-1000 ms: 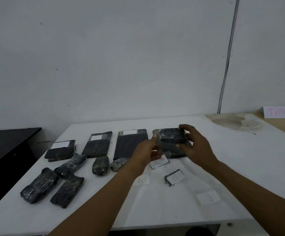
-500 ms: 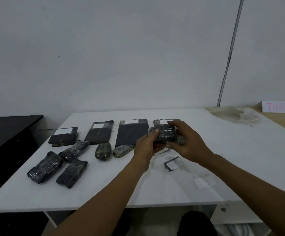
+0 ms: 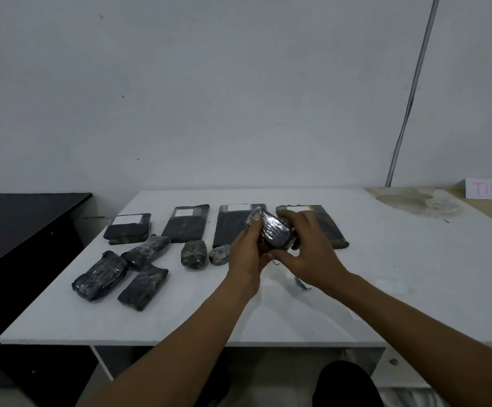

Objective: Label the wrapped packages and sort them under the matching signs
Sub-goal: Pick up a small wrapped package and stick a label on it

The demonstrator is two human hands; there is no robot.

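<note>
**Two hands hold one small wrapped package above the counter**

We hold a small dark package wrapped in shiny clear plastic (image 3: 274, 235) with both hands, up in the air over the white counter (image 3: 415, 274). Our left hand (image 3: 246, 254) grips its left side, with the thumb pressed on top. Our right hand (image 3: 306, 245) wraps around its right side and bottom, fingers curled under it. The package is tilted.

Right behind our right hand lies a flat dark package with a white label (image 3: 327, 227). To its left we see a big flat dark package with a white label (image 3: 230, 227), then a flat dark package with a white label (image 3: 186, 223), then a thick dark package with a white label (image 3: 129, 229). These four make a row along the back of the counter.

In front of that row sit two small round dark bundles (image 3: 193, 254) (image 3: 220, 254), side by side. Further left, three long dark wrapped packages (image 3: 146, 251) (image 3: 101, 274) (image 3: 143, 286) lie close together with no labels that we can see.

A small thing (image 3: 302, 283) peeks out under our right wrist; we cannot tell what it is.

Far right, a white sign with pink letters (image 3: 491, 189) stands at the wall, too blurry to read. A black table (image 3: 19, 224) stands to the left.
</note>
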